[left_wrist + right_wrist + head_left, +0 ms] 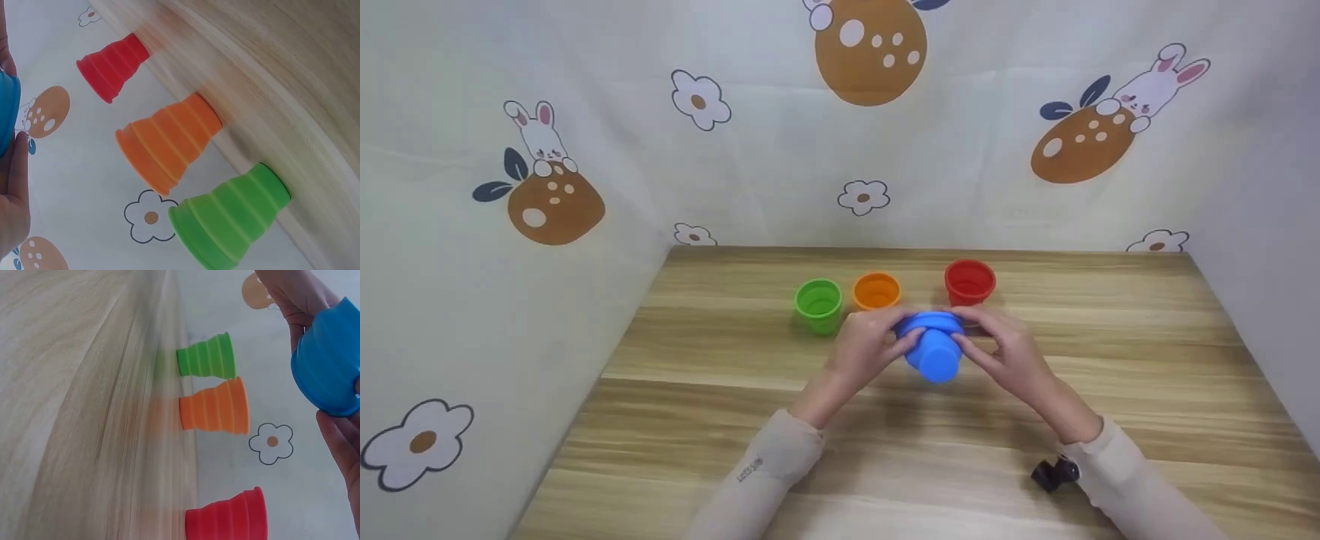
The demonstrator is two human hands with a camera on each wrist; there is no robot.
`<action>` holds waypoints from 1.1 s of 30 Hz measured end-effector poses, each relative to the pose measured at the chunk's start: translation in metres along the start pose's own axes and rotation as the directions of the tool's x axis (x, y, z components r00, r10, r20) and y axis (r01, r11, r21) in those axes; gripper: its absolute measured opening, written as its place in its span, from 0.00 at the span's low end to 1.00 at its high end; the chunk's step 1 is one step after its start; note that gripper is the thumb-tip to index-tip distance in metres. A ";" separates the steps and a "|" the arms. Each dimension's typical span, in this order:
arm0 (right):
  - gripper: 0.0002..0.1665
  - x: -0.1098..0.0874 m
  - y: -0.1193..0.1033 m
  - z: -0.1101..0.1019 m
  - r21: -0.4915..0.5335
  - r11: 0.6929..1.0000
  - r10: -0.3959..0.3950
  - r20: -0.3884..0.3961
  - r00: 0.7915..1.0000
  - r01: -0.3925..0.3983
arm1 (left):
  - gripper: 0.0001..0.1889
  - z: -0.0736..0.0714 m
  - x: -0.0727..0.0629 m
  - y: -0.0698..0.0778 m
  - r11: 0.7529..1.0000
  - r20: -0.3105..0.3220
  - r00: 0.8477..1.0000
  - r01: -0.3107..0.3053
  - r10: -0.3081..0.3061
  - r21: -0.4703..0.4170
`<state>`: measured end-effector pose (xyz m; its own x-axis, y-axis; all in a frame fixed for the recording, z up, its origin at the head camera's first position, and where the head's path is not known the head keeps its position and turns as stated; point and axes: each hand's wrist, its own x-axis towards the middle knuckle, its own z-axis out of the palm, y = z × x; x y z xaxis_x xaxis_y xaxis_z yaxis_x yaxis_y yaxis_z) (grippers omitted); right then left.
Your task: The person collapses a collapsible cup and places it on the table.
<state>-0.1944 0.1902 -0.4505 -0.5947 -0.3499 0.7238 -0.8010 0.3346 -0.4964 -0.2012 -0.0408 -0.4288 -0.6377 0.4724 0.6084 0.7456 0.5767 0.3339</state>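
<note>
Green cup (819, 300), 10 o'clock of blue cup (940, 364), whole. Left hand (868, 341) pinches blue; hides lower part of orange cup (877, 289). Blue held above table (1140, 330), mouth unseen, base toward 6 o'clock, long axis 12–6. Red cup (970, 279), 1 o'clock, base covered. Right hand (1014, 352) pinches blue's opposite side; tabletop runs to 3 o'clock edge.

In the head view, shows small dark lettering (750, 470) on the left sleeve (765, 487), set aslant in a single short line. Seems to begin with "Let's"; blurs after that, too small to read surely. Sits above the table (660, 435), nearer its left edge than its right.
</note>
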 end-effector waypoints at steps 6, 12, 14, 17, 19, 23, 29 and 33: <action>0.28 0.001 -0.002 0.001 -0.049 0.999 -0.026 -0.012 1.000 0.025 | 0.15 0.001 -0.001 0.001 1.000 -0.006 1.000 -0.016 0.016 0.021; 0.26 0.001 -0.001 0.001 -0.084 0.995 -0.046 -0.012 0.999 0.044 | 0.15 0.001 -0.002 0.001 1.000 0.027 1.000 -0.004 0.004 -0.016; 0.26 0.000 0.000 0.001 -0.098 0.994 -0.050 -0.003 0.999 0.050 | 0.15 0.000 -0.002 0.002 0.999 0.053 0.999 0.008 -0.006 -0.045; 0.26 -0.001 0.001 -0.001 -0.115 0.992 -0.052 0.008 0.999 0.053 | 0.17 -0.002 -0.002 0.003 0.996 0.117 0.993 0.032 -0.022 -0.086; 0.26 -0.001 0.002 -0.003 -0.127 0.990 -0.054 0.015 0.998 0.056 | 0.18 -0.004 -0.002 0.003 0.992 0.171 0.985 0.050 -0.029 -0.118; 0.27 -0.001 0.005 -0.005 -0.151 0.984 -0.089 0.029 0.996 0.093 | 0.19 -0.006 -0.001 0.002 0.978 0.269 0.962 0.099 -0.046 -0.186; 0.29 0.000 0.007 -0.006 -0.148 0.980 -0.124 0.056 0.991 0.131 | 0.19 -0.007 0.004 0.002 0.936 0.337 0.938 0.184 -0.076 -0.301; 0.28 -0.002 0.008 -0.005 -0.110 0.991 -0.071 0.077 0.994 0.080 | 0.18 -0.007 0.004 0.002 0.927 0.329 0.940 0.202 -0.092 -0.317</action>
<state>-0.1995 0.1979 -0.4533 -0.5397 -0.4395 0.7180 -0.8333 0.4001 -0.3814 -0.2010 -0.0416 -0.4205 -0.7315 0.6102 0.3043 0.6237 0.4184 0.6603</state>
